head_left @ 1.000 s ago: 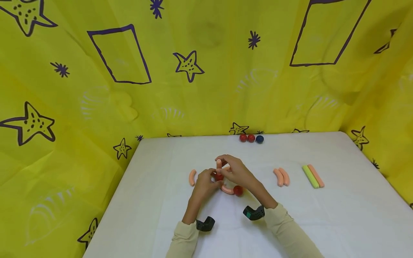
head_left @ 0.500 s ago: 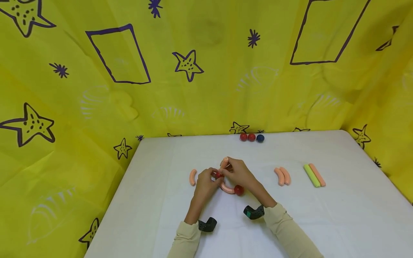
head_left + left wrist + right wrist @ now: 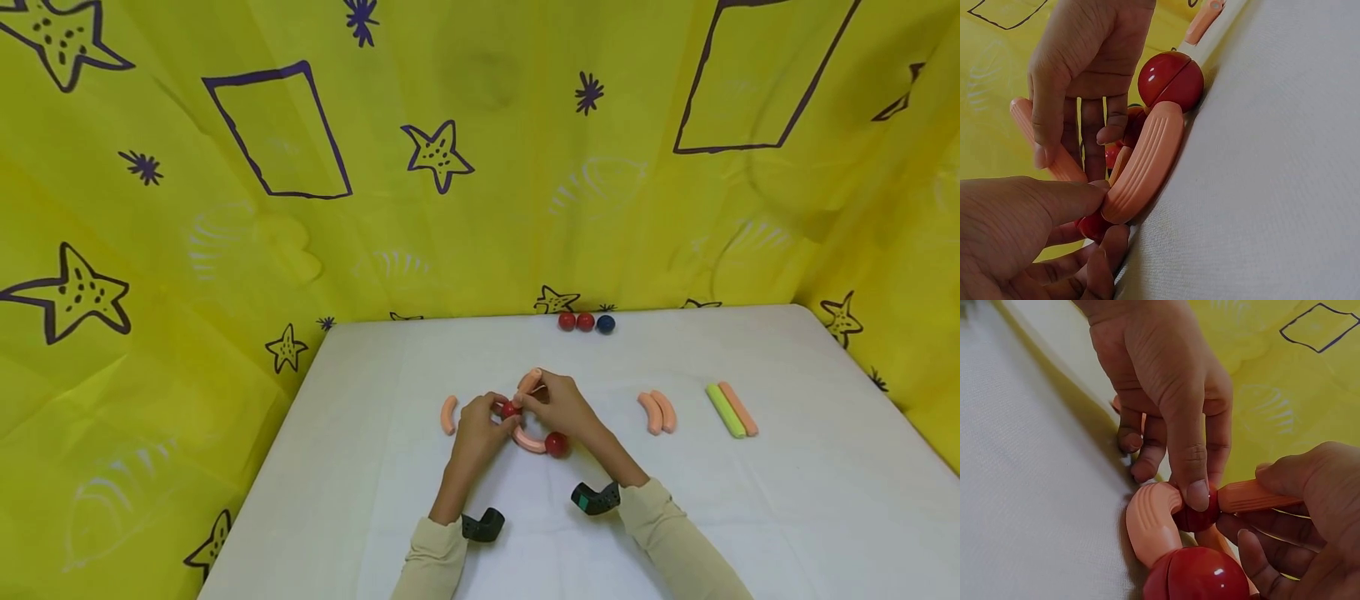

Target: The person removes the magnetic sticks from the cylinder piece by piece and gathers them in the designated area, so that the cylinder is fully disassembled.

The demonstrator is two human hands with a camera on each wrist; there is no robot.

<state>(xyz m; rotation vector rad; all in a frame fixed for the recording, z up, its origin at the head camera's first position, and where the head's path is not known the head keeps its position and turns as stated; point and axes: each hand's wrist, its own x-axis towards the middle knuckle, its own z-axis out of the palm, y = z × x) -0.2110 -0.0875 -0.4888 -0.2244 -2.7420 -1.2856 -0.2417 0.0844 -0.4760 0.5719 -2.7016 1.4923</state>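
My left hand (image 3: pixel 477 431) pinches a small red ball (image 3: pixel 511 410) between thumb and fingers, just above the white table. A ridged peach stick (image 3: pixel 529 381) is gripped by my right hand (image 3: pixel 561 405). In the right wrist view, the stick's end (image 3: pixel 1235 495) meets the red ball (image 3: pixel 1204 515). From that ball a curved peach piece (image 3: pixel 1147 165) runs to a second red ball (image 3: pixel 1171 81), which has a seam round it. Behind them another peach piece (image 3: pixel 1121 164) and a further red ball are partly hidden by the fingers.
A curved peach piece (image 3: pixel 448 415) lies left of the hands. To the right are two curved peach pieces (image 3: pixel 656 412), then a green stick (image 3: pixel 725 411) beside a peach stick (image 3: pixel 738 408). Two red balls (image 3: pixel 576 322) and a blue ball (image 3: pixel 605 324) sit at the far edge.
The stick in my right hand has tipped from nearly upright to leaning right, its top end moving rightward. My left hand keeps its pinch on the ball, nearly still.
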